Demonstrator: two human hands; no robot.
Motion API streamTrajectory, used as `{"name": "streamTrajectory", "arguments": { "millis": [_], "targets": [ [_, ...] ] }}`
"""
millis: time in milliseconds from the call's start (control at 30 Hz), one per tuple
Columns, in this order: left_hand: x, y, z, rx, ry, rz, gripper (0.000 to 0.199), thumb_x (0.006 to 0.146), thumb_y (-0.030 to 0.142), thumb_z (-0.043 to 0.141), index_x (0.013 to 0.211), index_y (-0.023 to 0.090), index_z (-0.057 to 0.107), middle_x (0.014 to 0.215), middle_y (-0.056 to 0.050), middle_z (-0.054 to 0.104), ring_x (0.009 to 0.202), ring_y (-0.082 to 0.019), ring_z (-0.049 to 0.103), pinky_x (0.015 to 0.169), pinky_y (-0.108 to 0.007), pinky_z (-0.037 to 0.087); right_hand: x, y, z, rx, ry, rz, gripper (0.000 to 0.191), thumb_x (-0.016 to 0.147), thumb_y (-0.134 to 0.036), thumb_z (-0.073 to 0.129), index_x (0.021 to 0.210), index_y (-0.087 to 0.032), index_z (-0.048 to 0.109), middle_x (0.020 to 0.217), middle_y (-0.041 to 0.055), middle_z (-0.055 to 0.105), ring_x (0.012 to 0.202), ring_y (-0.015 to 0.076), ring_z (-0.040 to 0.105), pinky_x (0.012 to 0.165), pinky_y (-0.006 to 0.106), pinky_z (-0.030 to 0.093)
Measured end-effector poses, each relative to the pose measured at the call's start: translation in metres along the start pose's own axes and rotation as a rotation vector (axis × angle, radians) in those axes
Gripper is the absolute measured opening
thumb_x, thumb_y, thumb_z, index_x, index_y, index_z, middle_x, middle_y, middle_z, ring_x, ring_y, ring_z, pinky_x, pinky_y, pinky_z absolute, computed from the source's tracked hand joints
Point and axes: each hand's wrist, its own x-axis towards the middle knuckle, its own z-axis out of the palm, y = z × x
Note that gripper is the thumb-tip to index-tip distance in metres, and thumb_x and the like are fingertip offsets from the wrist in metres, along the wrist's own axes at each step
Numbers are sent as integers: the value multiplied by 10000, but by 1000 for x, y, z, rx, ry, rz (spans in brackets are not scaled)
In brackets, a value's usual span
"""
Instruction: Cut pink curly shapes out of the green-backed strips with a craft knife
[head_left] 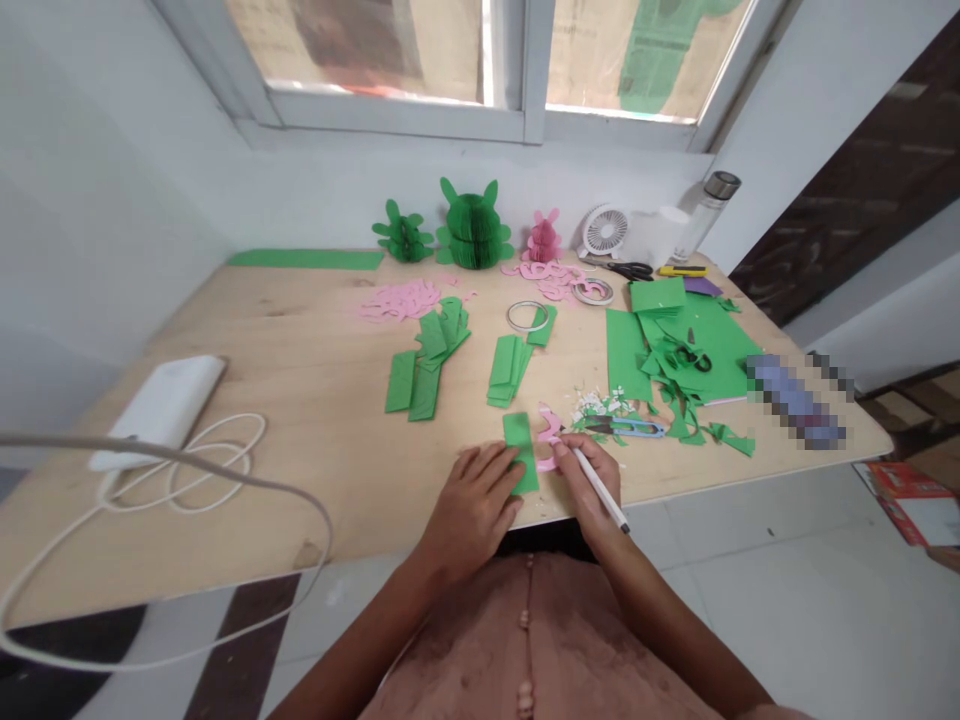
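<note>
My left hand (472, 500) lies flat with its fingers across the left part of a green paper strip (521, 428) near the table's front edge. My right hand (596, 480) is closed around a white pen (598, 486), whose dark end points down toward me. A curved pink paper cutout (550, 422) rests just right of the strip, partly hidden behind the right fingertips. Blue-handled scissors (626, 427) lie beyond the right hand, beside small white and green scraps (602, 402). Folded green strips (508, 368) are stacked farther up the table.
More green pieces (425, 375) and pink cutouts (405, 299) lie mid-table. Paper figures (474, 230), a small fan (604, 232) and a bottle (709, 212) stand along the wall. Green sheets (720, 335) cover the right side. A white device (161, 405) with a looping cable occupies the left.
</note>
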Motion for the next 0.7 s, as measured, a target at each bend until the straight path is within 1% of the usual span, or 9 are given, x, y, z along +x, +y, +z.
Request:
{"name": "streamTrajectory", "arguments": {
  "millis": [100,167,233,300,367,433,533,600,700],
  "targets": [
    [-2,1,2,-43,23,-14,314,922,235,483,1197,180,625,1296,-114,621,1256,-296,515,1053,-537,409,0,0,0,-4,-7,1,299,806,-478,608,773,-192,685,642,-6,595,597,136,515,559,237,422],
    [-2,2,-1,-116,80,-41,309,928,232,476,1196,187,623,1294,-109,622,1257,-282,517,1051,-510,424,0,0,0,-5,-13,1,293,809,-474,606,774,-194,685,648,-6,600,601,138,520,564,239,425],
    [1,4,-7,-239,160,-107,302,935,236,474,1195,192,620,1260,-102,640,1218,-251,550,1032,-455,455,-1,-2,0,-5,-14,-6,284,815,-464,604,777,-195,685,660,-3,607,611,141,528,572,242,429],
    [9,6,-14,-407,227,-213,289,928,257,499,1181,194,623,1170,-90,677,1101,-213,618,954,-386,511,-2,-4,1,-15,-17,-24,265,823,-444,604,782,-195,685,681,3,619,634,147,541,587,244,435],
    [20,8,-19,-590,258,-327,264,895,282,553,1128,198,644,1033,-61,715,922,-177,663,813,-317,550,-4,-8,1,-36,-28,-47,248,837,-422,596,789,-196,686,700,9,629,649,150,552,598,247,439],
    [32,9,-21,-766,239,-423,255,847,294,605,1075,192,660,947,-45,727,801,-157,663,704,-277,542,-6,-13,1,-61,-54,-76,241,857,-405,580,790,-199,687,705,10,631,645,147,556,598,245,439],
    [46,11,-22,-1017,190,-519,201,790,326,654,919,173,679,828,-30,716,713,-146,639,635,-253,507,-10,-18,0,-99,-89,-130,239,878,-382,563,775,-203,683,699,7,629,625,138,553,592,239,432],
    [49,12,-23,-1150,162,-562,193,771,344,672,834,162,671,729,-10,676,627,-121,591,588,-238,474,-11,-20,-2,-103,-100,-148,226,872,-372,574,768,-203,682,700,5,631,628,137,554,598,239,432],
    [49,12,-28,-1302,134,-616,204,765,351,685,798,153,648,631,19,604,540,-88,505,545,-222,426,-12,-22,-5,-35,-118,-111,243,866,-399,574,769,-205,683,697,5,631,651,146,565,617,246,446]
  ]
}}
